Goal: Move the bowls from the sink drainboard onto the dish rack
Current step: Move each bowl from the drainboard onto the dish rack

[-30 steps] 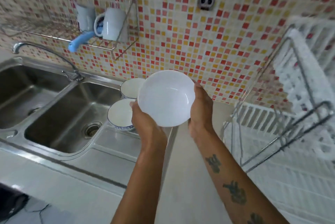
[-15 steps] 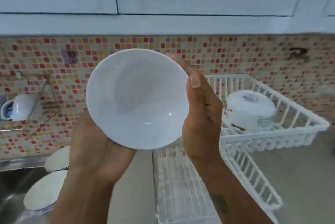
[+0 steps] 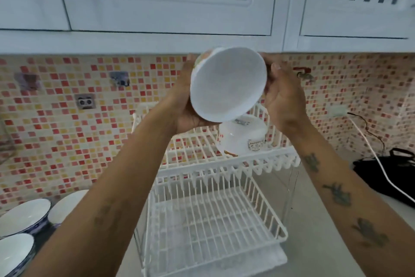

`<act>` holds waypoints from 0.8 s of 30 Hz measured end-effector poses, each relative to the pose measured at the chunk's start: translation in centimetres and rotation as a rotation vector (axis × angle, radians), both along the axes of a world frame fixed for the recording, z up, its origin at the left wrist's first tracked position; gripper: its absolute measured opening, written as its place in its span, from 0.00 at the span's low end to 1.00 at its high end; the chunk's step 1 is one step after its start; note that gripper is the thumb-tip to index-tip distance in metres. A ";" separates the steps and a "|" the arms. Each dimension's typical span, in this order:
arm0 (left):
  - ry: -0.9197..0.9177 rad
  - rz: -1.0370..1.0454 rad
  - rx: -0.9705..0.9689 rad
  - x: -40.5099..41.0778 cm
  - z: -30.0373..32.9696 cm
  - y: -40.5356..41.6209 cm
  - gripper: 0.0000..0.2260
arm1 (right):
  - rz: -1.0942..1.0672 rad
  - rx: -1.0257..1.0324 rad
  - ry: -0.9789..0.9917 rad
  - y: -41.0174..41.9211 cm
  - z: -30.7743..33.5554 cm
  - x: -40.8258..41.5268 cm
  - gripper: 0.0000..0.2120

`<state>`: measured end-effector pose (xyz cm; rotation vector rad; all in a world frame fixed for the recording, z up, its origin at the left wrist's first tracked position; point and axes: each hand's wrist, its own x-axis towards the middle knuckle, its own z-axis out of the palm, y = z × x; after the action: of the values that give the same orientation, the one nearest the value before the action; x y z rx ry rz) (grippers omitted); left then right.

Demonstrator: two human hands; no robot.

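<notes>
Bowl (image 3: 228,85) (one of five) tilted in both hands' grip, left hand (image 3: 186,97), right hand (image 3: 284,95), above two-tier rack (image 3: 215,216).

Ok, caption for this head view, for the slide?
Both hands tilt a white bowl above the dish rack's upper tier, beside an upturned bowl.

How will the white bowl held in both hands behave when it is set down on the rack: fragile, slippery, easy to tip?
The white bowl looks glazed and rigid, so probably breakable and somewhat slippery. The left hand and right hand cradle it tilted. On the wire upper rack it may rock.
</notes>
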<state>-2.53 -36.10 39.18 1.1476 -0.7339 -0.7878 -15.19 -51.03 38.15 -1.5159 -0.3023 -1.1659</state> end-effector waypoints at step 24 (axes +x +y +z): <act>-0.926 0.439 0.472 0.4 -7.0 -9.9 0.40 | -0.332 0.159 0.819 -7.5 -4.0 5.1 0.08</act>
<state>-2.17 -45.97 32.19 2.0609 -1.0133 0.0005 -10.06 -58.50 34.13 -1.7997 0.5971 -0.6978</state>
